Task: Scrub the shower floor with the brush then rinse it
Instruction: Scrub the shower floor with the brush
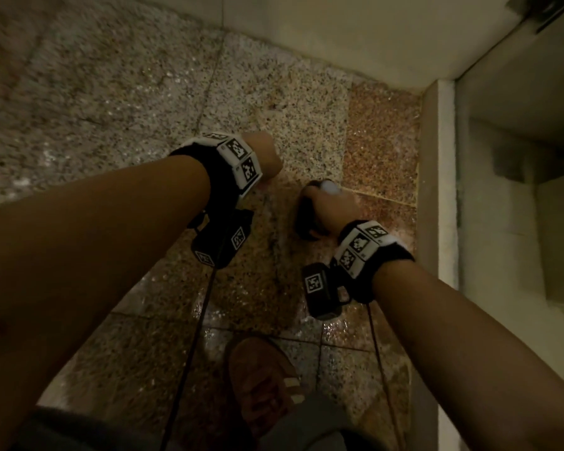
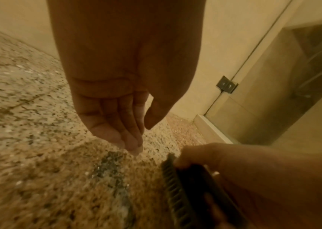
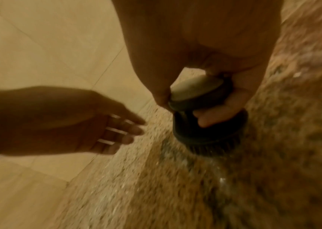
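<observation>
A person leans over a wet, speckled stone floor (image 1: pixel 274 102), arms reaching in from the lower left and lower right of the head view. At the centre of that frame, the right hand (image 1: pixel 331 206) grasps a dark round brush (image 1: pixel 306 219), fingers and thumb wrapped around its pale-topped knob. In the right wrist view the brush (image 3: pixel 209 127) sits at centre right, its bristles down on the floor (image 3: pixel 175 193), with glints of water beside them. In the left wrist view the brush (image 2: pixel 183 190) shows edge-on at the lower right, under the right hand (image 2: pixel 234 167).

The left hand (image 1: pixel 267 154) hangs just to the left of the brush and above it in the head frame, released and holding nothing. From its own wrist camera the left hand (image 2: pixel 123 96) fills the upper centre, fingers together and loosely bent, pointing down at the floor (image 2: pixel 29 139). In the right wrist view it (image 3: pixel 89 124) enters from the left edge, fingers extended, apart from the brush.

A pale curb (image 1: pixel 437 190) runs down the right of the head frame, with a glass panel (image 1: pixel 518 157) beyond it. A sandalled foot (image 1: pixel 261 385) stands at the bottom centre. Marker-printed bands (image 1: pixel 238 157) ring both wrists.
</observation>
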`<state>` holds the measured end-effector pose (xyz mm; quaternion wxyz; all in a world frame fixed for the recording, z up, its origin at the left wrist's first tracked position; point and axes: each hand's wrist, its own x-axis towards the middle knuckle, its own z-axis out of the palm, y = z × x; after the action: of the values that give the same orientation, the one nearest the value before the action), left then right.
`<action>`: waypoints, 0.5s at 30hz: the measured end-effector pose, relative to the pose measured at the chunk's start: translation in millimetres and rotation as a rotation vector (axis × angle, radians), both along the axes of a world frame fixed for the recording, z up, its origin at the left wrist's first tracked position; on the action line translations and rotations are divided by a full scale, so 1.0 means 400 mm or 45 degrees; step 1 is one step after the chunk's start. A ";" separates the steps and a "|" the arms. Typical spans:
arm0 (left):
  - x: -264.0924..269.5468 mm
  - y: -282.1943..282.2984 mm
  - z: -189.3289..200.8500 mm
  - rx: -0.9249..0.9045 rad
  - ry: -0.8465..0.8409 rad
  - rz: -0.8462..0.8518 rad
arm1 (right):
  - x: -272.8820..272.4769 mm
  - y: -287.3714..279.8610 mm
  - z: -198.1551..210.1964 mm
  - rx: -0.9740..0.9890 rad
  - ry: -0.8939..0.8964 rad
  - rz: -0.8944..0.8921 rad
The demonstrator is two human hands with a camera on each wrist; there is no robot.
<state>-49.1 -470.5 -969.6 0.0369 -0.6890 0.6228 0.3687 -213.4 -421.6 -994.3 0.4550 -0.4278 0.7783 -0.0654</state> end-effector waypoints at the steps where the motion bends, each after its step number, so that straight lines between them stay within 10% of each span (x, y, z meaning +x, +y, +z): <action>1: 0.013 -0.007 0.005 0.016 0.045 0.059 | -0.029 -0.019 0.000 -0.022 0.023 -0.108; 5: 0.063 -0.018 0.023 0.047 0.232 0.162 | -0.098 -0.044 -0.004 -0.045 0.247 -0.338; 15: 0.143 0.010 0.066 -0.049 0.183 0.264 | 0.271 -0.052 -0.090 0.012 0.056 0.340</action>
<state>8.1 -466.4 -943.3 -0.0596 -0.7222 0.5562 0.4070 -105.1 -442.5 -1030.5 0.4446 -0.5266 0.7245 0.0090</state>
